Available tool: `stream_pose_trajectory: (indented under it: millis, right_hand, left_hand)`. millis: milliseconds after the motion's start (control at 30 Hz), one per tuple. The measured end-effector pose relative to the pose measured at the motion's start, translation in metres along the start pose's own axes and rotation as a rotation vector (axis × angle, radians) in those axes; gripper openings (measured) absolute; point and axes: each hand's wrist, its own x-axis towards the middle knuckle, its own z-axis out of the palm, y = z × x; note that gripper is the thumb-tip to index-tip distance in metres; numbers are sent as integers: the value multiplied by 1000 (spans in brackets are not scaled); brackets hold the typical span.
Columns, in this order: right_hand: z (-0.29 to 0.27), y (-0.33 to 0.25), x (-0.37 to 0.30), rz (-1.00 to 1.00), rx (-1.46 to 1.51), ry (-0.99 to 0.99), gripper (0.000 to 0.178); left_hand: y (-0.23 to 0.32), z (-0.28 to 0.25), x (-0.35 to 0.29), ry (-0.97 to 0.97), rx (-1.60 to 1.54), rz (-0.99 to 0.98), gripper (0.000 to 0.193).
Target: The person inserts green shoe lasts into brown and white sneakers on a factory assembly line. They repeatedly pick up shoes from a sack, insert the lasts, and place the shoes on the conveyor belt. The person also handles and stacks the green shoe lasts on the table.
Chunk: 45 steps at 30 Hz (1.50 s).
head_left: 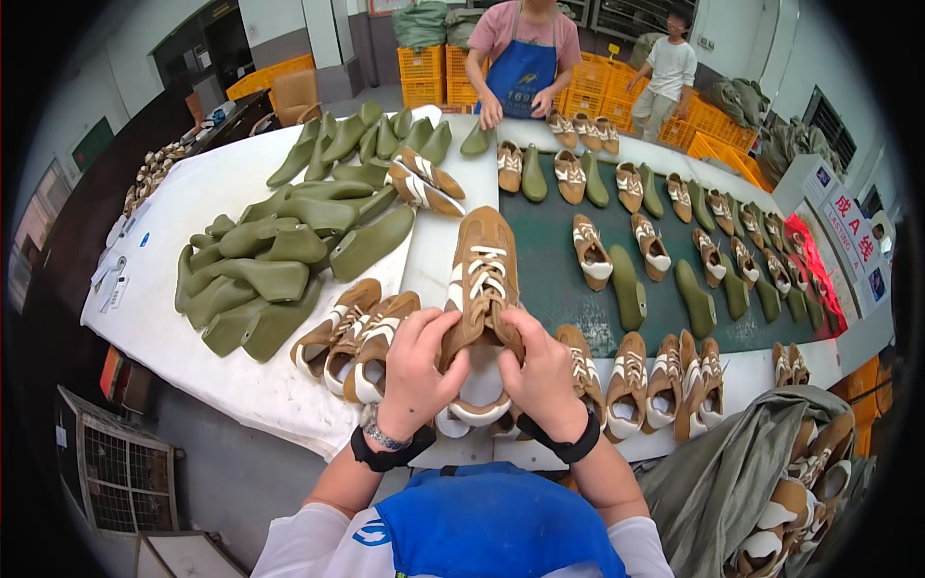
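Observation:
Between my two hands I hold a brown sneaker (482,252) with white stripes and white laces, its toe pointing away from me. My left hand (420,366) grips the left side of its collar, thumb near the opening. My right hand (541,374) grips the right side the same way. The white inside shows in the opening, nearest me. Left of my left hand several similar sneakers (344,332) stand close together. More sneakers (626,380) line the table edge right of my right hand. A pile of green shoe lasts (260,279) lies on the left.
A dark green conveyor belt (568,313) carries rows of sneakers and green lasts. The white table (154,318) extends left. Across it, a person in a blue apron (520,77) touches a last; another person (667,72) stands behind. A grey sack of sneakers (732,472) sits at lower right.

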Motion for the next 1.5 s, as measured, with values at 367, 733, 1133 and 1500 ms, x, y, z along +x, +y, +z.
stream_pose_trajectory:
  millis: [367, 733, 1133, 1500]
  right_hand:
    - [-13, -1, 5, -2, -124, -49, 49]
    - [-28, 1, -3, 46, -85, 31, 41]
    - [-49, 12, -19, 70, -71, -59, 29]
    - [-66, 30, -26, 349, 223, 186, 29]
  left_hand:
    - [14, 15, 21, -19, 75, 42, 18]
    - [31, 28, 24, 33, -61, 75, 21]
    - [21, 29, 32, -202, 61, 285, 27]
    - [32, 28, 27, -550, -321, 444, 15]
